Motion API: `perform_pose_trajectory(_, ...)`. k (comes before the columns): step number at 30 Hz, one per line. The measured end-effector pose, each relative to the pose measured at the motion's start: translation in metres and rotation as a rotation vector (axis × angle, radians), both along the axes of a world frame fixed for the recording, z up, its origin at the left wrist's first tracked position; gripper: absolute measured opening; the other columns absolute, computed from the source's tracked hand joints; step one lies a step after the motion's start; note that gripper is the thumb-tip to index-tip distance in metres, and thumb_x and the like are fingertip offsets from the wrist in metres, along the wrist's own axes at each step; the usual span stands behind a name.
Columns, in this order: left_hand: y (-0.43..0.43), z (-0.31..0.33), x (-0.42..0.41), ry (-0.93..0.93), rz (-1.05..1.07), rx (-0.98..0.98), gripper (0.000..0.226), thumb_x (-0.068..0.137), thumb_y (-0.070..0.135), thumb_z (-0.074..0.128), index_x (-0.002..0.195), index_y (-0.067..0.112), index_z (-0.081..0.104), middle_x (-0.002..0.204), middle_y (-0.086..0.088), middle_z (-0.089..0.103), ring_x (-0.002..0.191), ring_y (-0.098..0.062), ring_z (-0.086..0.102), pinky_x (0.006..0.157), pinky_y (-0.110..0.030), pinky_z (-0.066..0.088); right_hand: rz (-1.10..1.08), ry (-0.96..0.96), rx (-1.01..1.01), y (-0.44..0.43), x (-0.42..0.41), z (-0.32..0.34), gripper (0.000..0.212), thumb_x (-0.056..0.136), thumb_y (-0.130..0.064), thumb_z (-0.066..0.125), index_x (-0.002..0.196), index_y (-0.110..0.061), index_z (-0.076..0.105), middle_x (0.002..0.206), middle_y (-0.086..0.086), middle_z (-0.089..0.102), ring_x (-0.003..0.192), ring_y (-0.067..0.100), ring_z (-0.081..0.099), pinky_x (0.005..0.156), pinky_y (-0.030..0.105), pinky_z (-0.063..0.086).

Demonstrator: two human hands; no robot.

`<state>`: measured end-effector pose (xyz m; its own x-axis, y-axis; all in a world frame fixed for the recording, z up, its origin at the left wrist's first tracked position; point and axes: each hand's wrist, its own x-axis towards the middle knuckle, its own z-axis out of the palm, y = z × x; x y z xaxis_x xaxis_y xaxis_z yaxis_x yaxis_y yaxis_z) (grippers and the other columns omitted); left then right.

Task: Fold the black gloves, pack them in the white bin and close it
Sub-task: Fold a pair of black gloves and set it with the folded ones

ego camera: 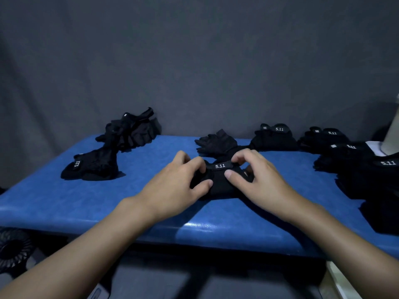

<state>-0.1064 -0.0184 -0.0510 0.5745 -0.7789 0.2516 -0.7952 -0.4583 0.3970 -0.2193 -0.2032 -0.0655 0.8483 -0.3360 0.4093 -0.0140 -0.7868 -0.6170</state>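
Here both hands, left hand (172, 186) and right hand (257, 180), curl their fingers, gripping the black glove (220, 180) on the blue table (64, 201)

Dim overall, cool bluish cast; a white glare streak on the near edge of the blue table (200, 225) suggests light from above; black gloves (220, 186) lose nearly all detail and merge with their own shadows; grey backdrop (194, 50) darkens toward the corners; wide-angle bowing at the edges; floor area below the table blurred and smeared.
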Motion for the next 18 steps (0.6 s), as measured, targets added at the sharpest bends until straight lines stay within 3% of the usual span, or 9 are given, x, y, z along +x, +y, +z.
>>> perform_pose_trajectory(3, 0.003, 0.004, 0.002, -0.022, 0.001, 0.054, 0.03, 0.089, 0.06, 0.052, 0.109, 0.038, 0.05, 0.098, 0.011, 0.047, 0.086, -0.009, 0.054, 0.083, -0.038, 0.05, 0.021, 0.137, -0.148, -0.003, -0.003, 0.001, 0.045, 0.073, -0.072, 0.047, 0.103, -0.04, 0.057, 0.102, -0.023, 0.051, 0.099, 0.004, 0.052, 0.093, 0.034, 0.043)
perform_pose_trajectory(6, 0.007, 0.01, 0.003, 0.063, -0.061, 0.123, 0.035, 0.088, 0.057, 0.059, 0.116, 0.039, 0.047, 0.096, 0.014, 0.054, 0.086, -0.004, 0.055, 0.081, -0.032, 0.05, 0.026, 0.186, -0.173, -0.006, -0.006, 0.002, 0.048, 0.068, -0.077, 0.044, 0.104, -0.046, 0.053, 0.1, -0.025, 0.051, 0.102, 0.005, 0.049, 0.097, 0.04, 0.042)
perform_pose_trajectory(13, 0.0, 0.01, 0.001, 0.148, -0.129, 0.05, 0.041, 0.088, 0.045, 0.068, 0.124, 0.038, 0.048, 0.095, 0.021, 0.056, 0.084, 0.003, 0.057, 0.073, -0.014, 0.045, 0.034, 0.312, -0.193, -0.016, -0.02, 0.013, 0.047, 0.076, -0.059, 0.07, 0.116, -0.04, 0.053, 0.107, -0.022, 0.057, 0.104, 0.006, 0.051, 0.101, 0.04, 0.039)
perform_pose_trajectory(18, -0.027, 0.003, -0.005, 0.165, -0.181, -0.008, 0.044, 0.088, 0.044, 0.069, 0.126, 0.037, 0.049, 0.1, 0.015, 0.063, 0.085, -0.001, 0.06, 0.078, -0.023, 0.049, -0.065, 0.399, -0.312, -0.037, -0.033, 0.021, 0.045, 0.076, -0.062, 0.068, 0.112, -0.043, 0.049, 0.096, -0.025, 0.054, 0.1, 0.005, 0.05, 0.097, 0.035, 0.032)
